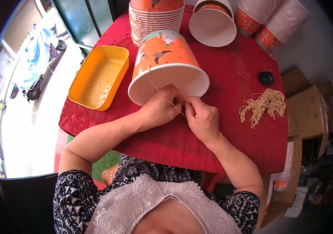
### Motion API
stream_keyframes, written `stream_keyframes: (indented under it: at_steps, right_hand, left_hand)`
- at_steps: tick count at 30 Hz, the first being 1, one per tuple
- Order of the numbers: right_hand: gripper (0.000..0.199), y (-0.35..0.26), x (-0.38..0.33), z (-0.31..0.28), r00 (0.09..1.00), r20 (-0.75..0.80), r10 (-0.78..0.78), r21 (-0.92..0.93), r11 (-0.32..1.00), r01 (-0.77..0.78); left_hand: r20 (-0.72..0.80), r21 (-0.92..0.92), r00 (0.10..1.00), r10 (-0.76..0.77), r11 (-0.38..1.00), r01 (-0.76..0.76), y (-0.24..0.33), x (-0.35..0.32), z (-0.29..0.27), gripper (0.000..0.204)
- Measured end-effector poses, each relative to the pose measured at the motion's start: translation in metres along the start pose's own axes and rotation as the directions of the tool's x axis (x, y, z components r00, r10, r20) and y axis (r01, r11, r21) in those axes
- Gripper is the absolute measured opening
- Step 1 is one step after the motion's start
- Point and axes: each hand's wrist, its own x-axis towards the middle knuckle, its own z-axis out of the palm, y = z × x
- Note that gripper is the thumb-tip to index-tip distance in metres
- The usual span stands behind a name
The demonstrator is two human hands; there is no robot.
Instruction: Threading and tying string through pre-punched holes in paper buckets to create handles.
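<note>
An orange paper bucket with bat prints lies on its side, its white mouth facing me. A thin tan cord runs from its upper wall across the back of my left hand, ending loose between my hands. My left hand is closed at the lower rim, with its fingertips partly hidden. My right hand is closed too, thumb and forefinger pinched at the cord by the rim. The fingertips of both hands nearly meet there.
A yellow tray with small white bits stands left on the red-covered table. Cut cords and a black object lie right. Behind are a stack of corded buckets, a tipped bucket and wrapped stacks. Cardboard boxes stand beyond the table.
</note>
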Motion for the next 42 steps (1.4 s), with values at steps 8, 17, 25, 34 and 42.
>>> stream_keyframes:
  at_steps: [8,17,25,34,42]
  right_hand:
    - [0.007,-0.001,-0.001,-0.001,0.998,0.034,-0.058,-0.02,0.998,0.059]
    - [0.005,-0.001,-0.003,0.002,0.982,0.064,0.177,0.143,0.972,-0.184]
    - [0.011,0.005,-0.001,0.004,0.92,0.199,0.338,0.326,0.863,-0.387]
    - [0.011,0.003,0.004,-0.003,0.853,0.301,0.426,0.376,0.769,-0.516]
    - [0.013,0.002,0.001,-0.001,0.844,0.263,0.467,0.386,0.751,-0.536]
  left_hand:
    - [-0.004,-0.039,0.998,-0.056,0.998,0.055,0.002,0.001,-0.004,0.009]
    - [0.01,-0.026,0.998,-0.064,0.998,0.064,0.006,0.001,-0.004,0.01]
    - [-0.099,0.101,0.994,0.055,0.994,-0.045,-0.002,-0.002,0.001,0.006]
    - [-0.015,0.045,0.998,0.063,0.997,-0.063,0.009,-0.003,-0.001,0.007]
    - [-0.034,0.004,0.998,0.057,0.998,-0.057,0.007,-0.001,0.003,0.006]
